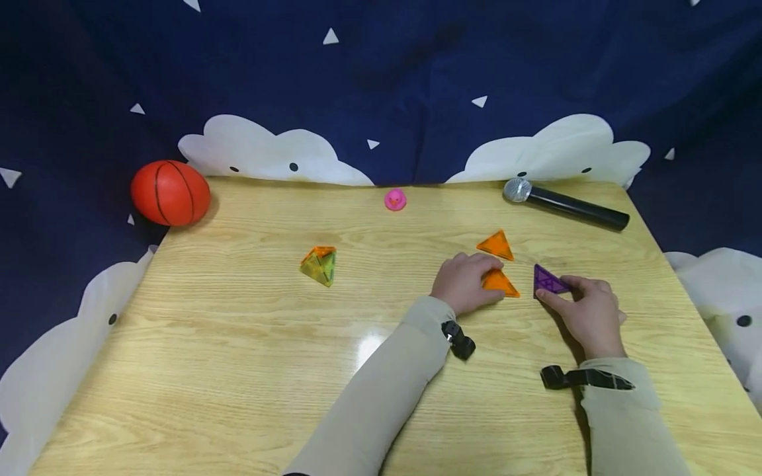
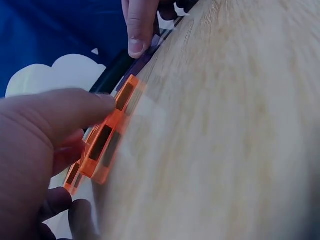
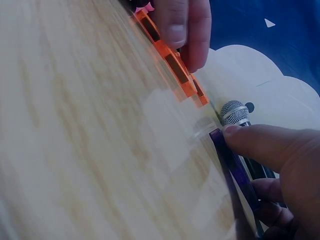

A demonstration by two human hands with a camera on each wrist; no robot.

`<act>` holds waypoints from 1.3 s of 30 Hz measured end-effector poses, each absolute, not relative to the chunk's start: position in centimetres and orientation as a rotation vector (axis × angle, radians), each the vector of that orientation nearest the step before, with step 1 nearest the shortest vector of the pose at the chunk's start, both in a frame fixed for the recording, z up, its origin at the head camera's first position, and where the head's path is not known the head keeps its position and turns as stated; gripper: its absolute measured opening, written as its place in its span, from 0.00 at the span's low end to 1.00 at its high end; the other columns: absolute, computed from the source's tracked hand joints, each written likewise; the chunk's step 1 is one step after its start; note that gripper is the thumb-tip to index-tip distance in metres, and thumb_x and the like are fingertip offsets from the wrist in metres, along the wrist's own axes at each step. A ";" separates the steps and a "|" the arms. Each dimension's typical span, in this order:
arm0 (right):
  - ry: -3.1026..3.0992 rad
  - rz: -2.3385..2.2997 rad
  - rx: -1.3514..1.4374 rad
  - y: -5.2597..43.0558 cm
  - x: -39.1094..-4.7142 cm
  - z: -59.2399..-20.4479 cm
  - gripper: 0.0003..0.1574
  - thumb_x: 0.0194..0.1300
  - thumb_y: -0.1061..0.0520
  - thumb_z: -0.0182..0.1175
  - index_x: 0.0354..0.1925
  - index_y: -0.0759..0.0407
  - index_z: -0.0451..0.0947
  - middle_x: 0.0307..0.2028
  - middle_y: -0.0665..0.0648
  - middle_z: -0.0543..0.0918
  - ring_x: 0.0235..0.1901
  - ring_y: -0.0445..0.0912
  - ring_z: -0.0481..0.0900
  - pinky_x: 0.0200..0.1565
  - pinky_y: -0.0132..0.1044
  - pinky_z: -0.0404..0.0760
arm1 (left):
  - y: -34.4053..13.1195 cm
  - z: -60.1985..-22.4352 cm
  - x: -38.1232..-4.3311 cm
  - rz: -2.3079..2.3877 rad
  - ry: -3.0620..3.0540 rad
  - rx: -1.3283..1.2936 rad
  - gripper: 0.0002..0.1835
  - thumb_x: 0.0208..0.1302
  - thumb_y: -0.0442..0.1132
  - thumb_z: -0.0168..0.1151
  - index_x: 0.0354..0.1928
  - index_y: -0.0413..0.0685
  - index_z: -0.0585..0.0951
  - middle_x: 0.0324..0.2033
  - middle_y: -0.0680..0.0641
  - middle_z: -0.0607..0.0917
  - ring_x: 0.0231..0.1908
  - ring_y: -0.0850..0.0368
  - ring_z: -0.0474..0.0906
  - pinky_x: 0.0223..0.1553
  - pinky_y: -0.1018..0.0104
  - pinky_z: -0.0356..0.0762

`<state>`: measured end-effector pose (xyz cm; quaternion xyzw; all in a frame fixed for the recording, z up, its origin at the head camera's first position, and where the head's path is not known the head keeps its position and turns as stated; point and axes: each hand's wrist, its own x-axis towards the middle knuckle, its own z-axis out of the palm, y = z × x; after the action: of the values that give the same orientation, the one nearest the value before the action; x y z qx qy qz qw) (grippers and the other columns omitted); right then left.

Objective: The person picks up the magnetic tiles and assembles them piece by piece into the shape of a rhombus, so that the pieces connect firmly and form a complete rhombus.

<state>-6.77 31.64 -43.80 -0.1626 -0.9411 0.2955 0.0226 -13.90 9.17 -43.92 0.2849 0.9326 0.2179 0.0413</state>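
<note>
Right of centre in the frame, the right grip (image 1: 592,316) pinches the purple triangle (image 1: 549,281), whose left edge faces, across a small gap, the lower orange triangle (image 1: 500,284), pinched at its left side by the left grip (image 1: 466,283)

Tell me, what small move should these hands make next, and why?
Probably the right hand should slide its purple tile left, towards the orange tile at the left hand: each hand has its fingers on a tile, and a narrow gap separates the two.
</note>
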 end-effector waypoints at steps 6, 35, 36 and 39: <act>-2.892 0.925 -0.484 31.5 -6.6 -43.9 0.51 0.63 0.32 0.64 0.65 0.71 0.70 0.59 0.77 0.68 0.59 0.72 0.61 0.51 0.72 0.48 | 8.8 -43.9 -13.9 0.658 2.828 0.894 0.30 0.63 0.62 0.66 0.65 0.65 0.78 0.64 0.63 0.76 0.60 0.61 0.73 0.59 0.64 0.68; -2.912 0.961 -0.424 31.7 -6.3 -43.8 0.42 0.64 0.37 0.67 0.59 0.70 0.75 0.56 0.75 0.69 0.58 0.72 0.62 0.54 0.81 0.41 | 3.5 -44.0 -10.5 0.809 2.735 0.966 0.28 0.62 0.56 0.70 0.61 0.54 0.80 0.61 0.58 0.78 0.62 0.62 0.73 0.64 0.60 0.67; -2.915 0.958 -0.419 31.8 -6.3 -43.8 0.42 0.64 0.38 0.67 0.60 0.70 0.75 0.56 0.75 0.69 0.57 0.72 0.62 0.54 0.81 0.42 | 3.3 -44.0 -10.3 0.820 2.733 0.969 0.28 0.62 0.56 0.70 0.61 0.54 0.81 0.61 0.57 0.78 0.62 0.61 0.74 0.64 0.60 0.67; -2.919 0.952 -0.397 31.8 -6.3 -43.7 0.42 0.64 0.38 0.67 0.60 0.69 0.75 0.56 0.75 0.69 0.57 0.72 0.62 0.53 0.79 0.44 | 2.6 -43.9 -10.0 0.834 2.731 0.986 0.28 0.62 0.55 0.70 0.61 0.52 0.81 0.60 0.56 0.79 0.61 0.60 0.74 0.63 0.60 0.68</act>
<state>-6.25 31.82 -43.71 -0.1282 -0.9426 0.3075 0.0229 -10.01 2.55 -43.91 0.3257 0.9025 0.2755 0.0604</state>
